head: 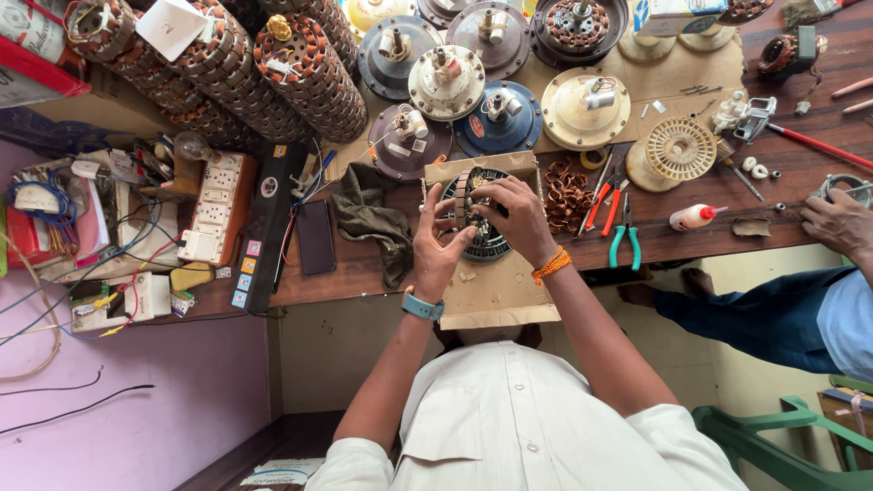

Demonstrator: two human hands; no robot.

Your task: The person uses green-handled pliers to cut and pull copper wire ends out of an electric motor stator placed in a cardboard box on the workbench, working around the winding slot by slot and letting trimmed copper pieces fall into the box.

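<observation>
The person sat at a crowded wooden tabletop (691,227) and worked on a round motor winding (479,238), a dark ring with thin wire wound around it. The winding lay on a sheet of cardboard (496,291) right in front of the person.

The left hand (438,244) was pressed against the left side of the ring, fingers spread and bent around its edge, holding it. The right hand (520,218) lay over the top right part, fingers curled down tight on the wire, though what the fingertips pinched was hidden.

The cardboard hung a little over the tabletop edge. If the hands pushed too hard, I think the sheet could slide and the winding could tip toward the person's lap. The thin wire could also snap or bend if the right hand pulled too sharply.

A pile of loose copper wire (566,195) sat just beside the right hand, so a finger could catch in it and drag it along. Red pliers (604,195) and green pliers (625,238) lay near too, and an elbow bump could knock them off. Another person's hand (841,223) rested well apart, on the far right.
</observation>
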